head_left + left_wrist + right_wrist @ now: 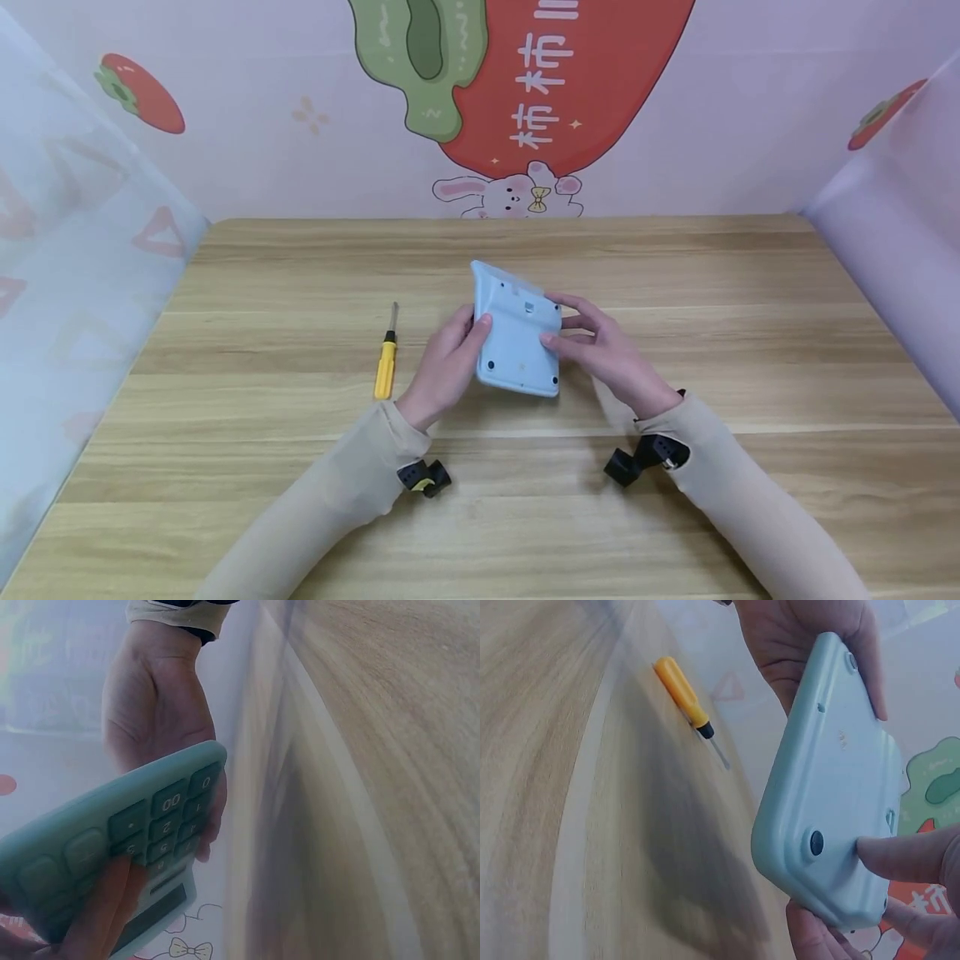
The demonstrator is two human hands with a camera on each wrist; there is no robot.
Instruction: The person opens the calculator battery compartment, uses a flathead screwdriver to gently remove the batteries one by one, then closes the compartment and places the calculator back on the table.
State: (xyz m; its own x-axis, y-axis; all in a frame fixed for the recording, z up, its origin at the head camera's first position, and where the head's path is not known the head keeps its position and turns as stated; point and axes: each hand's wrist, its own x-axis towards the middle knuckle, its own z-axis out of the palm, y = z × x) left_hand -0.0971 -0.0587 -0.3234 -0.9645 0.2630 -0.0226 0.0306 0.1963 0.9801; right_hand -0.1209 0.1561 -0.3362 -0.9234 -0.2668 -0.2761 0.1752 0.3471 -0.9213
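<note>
A light blue calculator point(519, 337) is held tilted above the wooden table, its back with dark round feet facing up toward the head camera. My left hand point(444, 362) grips its left edge, thumb on the back and fingers underneath. On the opposite edge, my right hand point(613, 358) pinches it, thumb pressed to the back. The left wrist view shows the number keys point(165, 825) and display on the underside, with left fingers across some keys. A small recessed latch point(529, 307) sits near the top of the back. Left of the hands lies a yellow-handled screwdriver point(386, 367).
The wooden table point(247, 467) meets a printed backdrop point(675, 167) at its far edge, with cloth walls on both sides. The screwdriver's metal tip points away toward the backdrop. Black wrist cameras hang near both beige sleeves.
</note>
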